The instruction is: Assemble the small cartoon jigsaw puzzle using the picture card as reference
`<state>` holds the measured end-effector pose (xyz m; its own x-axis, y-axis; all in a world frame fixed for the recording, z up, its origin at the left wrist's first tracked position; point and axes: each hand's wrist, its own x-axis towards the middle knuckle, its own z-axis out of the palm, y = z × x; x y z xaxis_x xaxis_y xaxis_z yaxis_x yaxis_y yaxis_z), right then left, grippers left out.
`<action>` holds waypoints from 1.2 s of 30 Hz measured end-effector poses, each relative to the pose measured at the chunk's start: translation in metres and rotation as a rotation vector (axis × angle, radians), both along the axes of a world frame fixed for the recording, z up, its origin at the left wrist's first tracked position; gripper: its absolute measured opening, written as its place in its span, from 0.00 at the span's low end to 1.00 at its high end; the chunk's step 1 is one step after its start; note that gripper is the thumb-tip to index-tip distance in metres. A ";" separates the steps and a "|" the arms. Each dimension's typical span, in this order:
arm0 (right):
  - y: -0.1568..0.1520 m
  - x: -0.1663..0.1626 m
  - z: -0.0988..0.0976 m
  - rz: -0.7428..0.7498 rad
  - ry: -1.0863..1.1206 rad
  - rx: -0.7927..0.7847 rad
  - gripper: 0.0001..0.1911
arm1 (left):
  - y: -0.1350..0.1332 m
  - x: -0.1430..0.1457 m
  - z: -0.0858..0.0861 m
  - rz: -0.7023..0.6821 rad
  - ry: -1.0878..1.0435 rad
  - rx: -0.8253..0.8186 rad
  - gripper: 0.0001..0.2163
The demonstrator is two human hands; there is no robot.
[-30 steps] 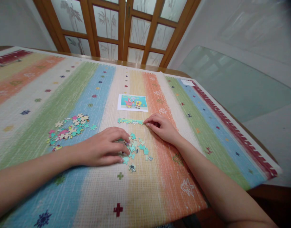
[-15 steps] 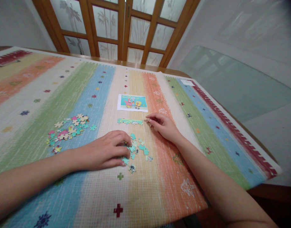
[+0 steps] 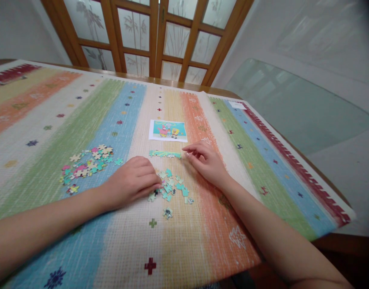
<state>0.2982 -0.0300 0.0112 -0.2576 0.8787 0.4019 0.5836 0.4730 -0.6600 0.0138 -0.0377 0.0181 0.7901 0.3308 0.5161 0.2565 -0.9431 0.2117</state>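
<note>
A pale wall (image 3: 331,52) rises on the right, and beyond the table stands a wooden door (image 3: 155,44) with frosted panes that carry plant designs. A striped cloth (image 3: 127,249) covers the table (image 3: 178,83), showing a wooden edge along the far side. Past the right edge of the cloth is a greenish glassy panel (image 3: 292,92).

Both forearms reach in over the cloth from the near side. The left hand (image 3: 137,178) is low, palm down, its fingers bent and drawn together at the left edge of the near heap; whether it grips a piece cannot be told. The right hand (image 3: 204,160) is just beside the right end of the strip, thumb and forefinger curled toward each other; whether anything sits between them cannot be told either.

A pile (image 3: 93,165) of mixed puzzle pieces, pink, cream, yellow and teal, lies beyond the left forearm. The near heap (image 3: 180,186), mostly teal and pale green, lies between the hands. A printed picture (image 3: 169,130) of cartoon figures lies flat farther off, with the joined strip (image 3: 160,153) just on its near side. A white slip (image 3: 237,105) rests near the far right corner, and one dark-marked piece (image 3: 168,213) lies apart, nearer than the heap.
</note>
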 end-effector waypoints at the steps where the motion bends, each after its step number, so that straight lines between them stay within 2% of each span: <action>1: -0.004 -0.005 0.003 0.053 -0.004 0.006 0.07 | 0.001 -0.001 -0.001 0.026 -0.015 -0.014 0.11; 6: -0.022 -0.027 0.010 0.347 -0.073 0.047 0.05 | 0.002 -0.002 -0.005 0.073 -0.047 -0.078 0.10; 9: -0.027 -0.034 0.011 0.405 -0.153 0.026 0.06 | 0.001 -0.002 -0.006 0.060 -0.055 -0.090 0.07; 15: -0.029 -0.037 0.011 0.335 -0.192 0.001 0.02 | 0.001 0.000 -0.005 0.045 -0.064 -0.122 0.09; 24: -0.035 -0.043 0.011 0.364 -0.209 0.162 0.05 | 0.002 0.000 -0.010 0.040 -0.066 -0.119 0.11; 28: -0.032 -0.039 0.010 0.344 -0.210 0.169 0.07 | 0.004 -0.001 -0.011 0.038 -0.059 -0.114 0.13; 36: -0.001 0.005 0.006 0.092 -0.175 0.178 0.06 | 0.011 -0.009 -0.009 0.074 0.007 -0.127 0.15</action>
